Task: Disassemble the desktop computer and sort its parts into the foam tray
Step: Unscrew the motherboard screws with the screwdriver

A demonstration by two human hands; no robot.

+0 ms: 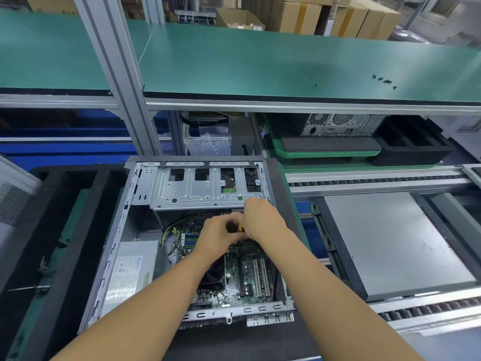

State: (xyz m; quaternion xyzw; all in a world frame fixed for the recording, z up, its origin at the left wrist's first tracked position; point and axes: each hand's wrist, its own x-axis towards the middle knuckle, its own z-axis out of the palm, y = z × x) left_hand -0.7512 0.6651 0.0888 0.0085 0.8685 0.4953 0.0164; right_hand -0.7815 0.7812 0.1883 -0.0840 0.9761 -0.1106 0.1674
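While both my hands meet over the open desktop computer point(147, 222), it lies on its side right under my fingers, just in front of me on the bench, with the black foam tray point(88, 217) touching its left side. My right hand point(263, 220) sits just below the edge of the silver drive cage point(205, 188), thumb and fingers curled in a pinch on a small yellow-and-black part point(240, 228). My left hand point(216, 233) comes in from the other side, its fingers bent up against that same part; whether they truly grip it I cannot tell. Both hands hover above the upper end of the green motherboard point(242, 272), which fills the case floor with its dark heatsink and its upright white slots. To the left of my left wrist a bundle of yellow wires point(170, 234) loops toward the grey power supply point(130, 272) with its white label. The case is bare grey metal, its lid off, and a flat grey side panel point(390, 243) lies well apart to the right, on the conveyor
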